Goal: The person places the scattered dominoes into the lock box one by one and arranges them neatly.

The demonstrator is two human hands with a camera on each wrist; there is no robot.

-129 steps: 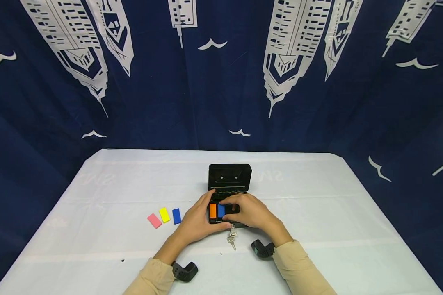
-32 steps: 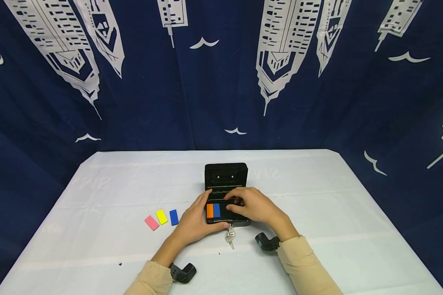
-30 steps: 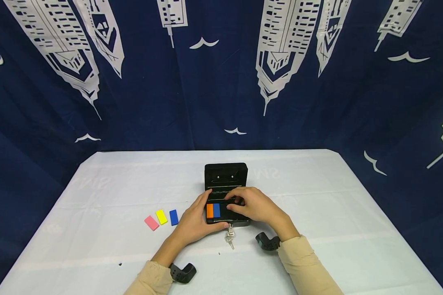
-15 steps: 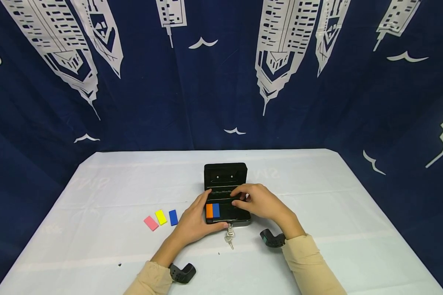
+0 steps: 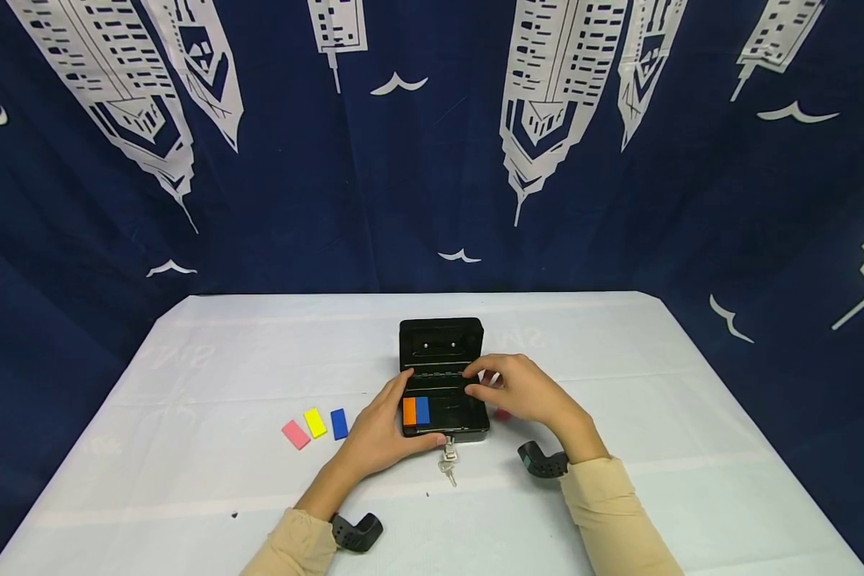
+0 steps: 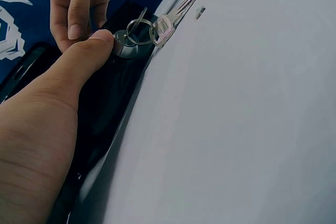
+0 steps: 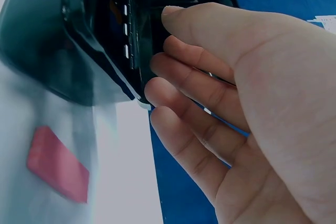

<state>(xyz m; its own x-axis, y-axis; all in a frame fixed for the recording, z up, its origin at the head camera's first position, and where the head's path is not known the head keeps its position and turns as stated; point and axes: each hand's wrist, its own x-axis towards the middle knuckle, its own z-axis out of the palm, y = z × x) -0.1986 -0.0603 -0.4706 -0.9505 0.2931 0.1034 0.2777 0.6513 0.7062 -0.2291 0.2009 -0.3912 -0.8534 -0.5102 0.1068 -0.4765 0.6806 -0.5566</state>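
Note:
A black metal cash box [image 5: 457, 414] stands with its lid [image 5: 446, 340] raised. An orange block [image 5: 409, 411] and a blue block [image 5: 422, 410] lie side by side at the left of its inside. My left hand [image 5: 383, 432] grips the box's left side, thumb at the front beside the lock [image 6: 126, 45]. A key [image 6: 164, 30] hangs there on a ring. Over the box's right rim is my right hand [image 5: 516, 388], its fingers loosely bent and holding nothing in the right wrist view. On the table beneath that hand lies a pinkish-red block [image 7: 58, 165], partly hidden in the head view.
Left of the box, a pink block [image 5: 296, 435], a yellow block [image 5: 315, 423] and a second blue block [image 5: 339, 424] lie on the white-covered table [image 5: 187, 464]. Behind the table hangs a dark blue curtain [image 5: 288, 216] with a pale print.
The right hand has left the blue block against the orange one and moved right, from inside the box to its right rim. The left hand stays on the box.

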